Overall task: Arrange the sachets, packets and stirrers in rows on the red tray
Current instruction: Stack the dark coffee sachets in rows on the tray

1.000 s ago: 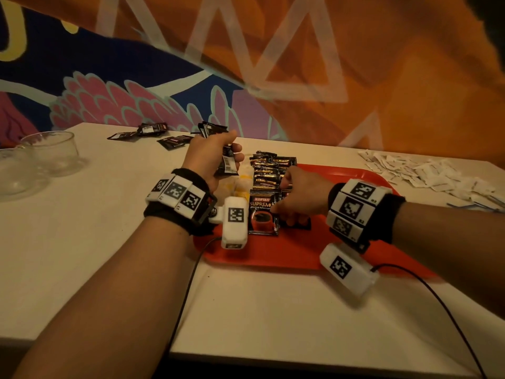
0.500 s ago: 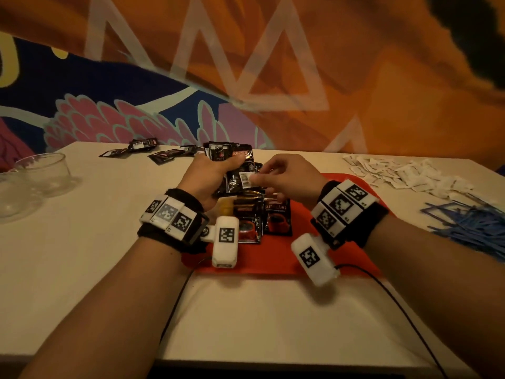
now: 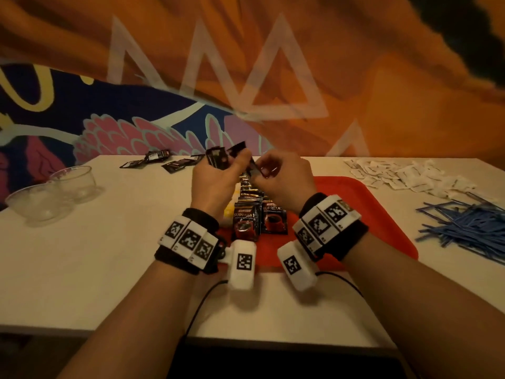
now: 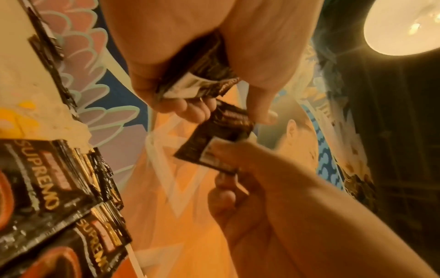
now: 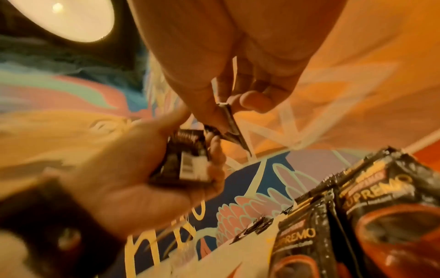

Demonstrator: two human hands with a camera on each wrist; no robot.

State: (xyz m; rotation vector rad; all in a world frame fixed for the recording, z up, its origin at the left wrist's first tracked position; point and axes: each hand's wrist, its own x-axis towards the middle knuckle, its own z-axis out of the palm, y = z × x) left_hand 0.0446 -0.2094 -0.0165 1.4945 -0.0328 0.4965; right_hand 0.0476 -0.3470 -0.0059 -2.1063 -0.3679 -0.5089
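A white table (image 3: 82,269) stood against a wall (image 3: 355,77) painted orange, with pale triangles, pink feathers and dark blue on it. A round lamp (image 4: 402,26) glowed above. On the table sat a red tray (image 3: 382,231). Two rows of dark coffee packets (image 3: 247,220) lay on the tray, one packet partly over the next. Both hands were up above the far part of the tray, close together. The left hand (image 3: 216,181) had its fingers curled round a small stack of packets (image 4: 202,75). The right hand (image 3: 284,181) pinched one single packet (image 4: 219,139) between its thumb and fingers, right next to the stack. More loose packets (image 3: 164,160) lay on the table at the far left. Two clear plastic cups (image 3: 54,195) stood near the left edge. A heap of small white sachets (image 3: 410,176) lay at the far right, and a pile of blue stirrers (image 3: 470,228) lay nearer, just beside the tray. Each wrist wore a black band with white blocks of black squares.
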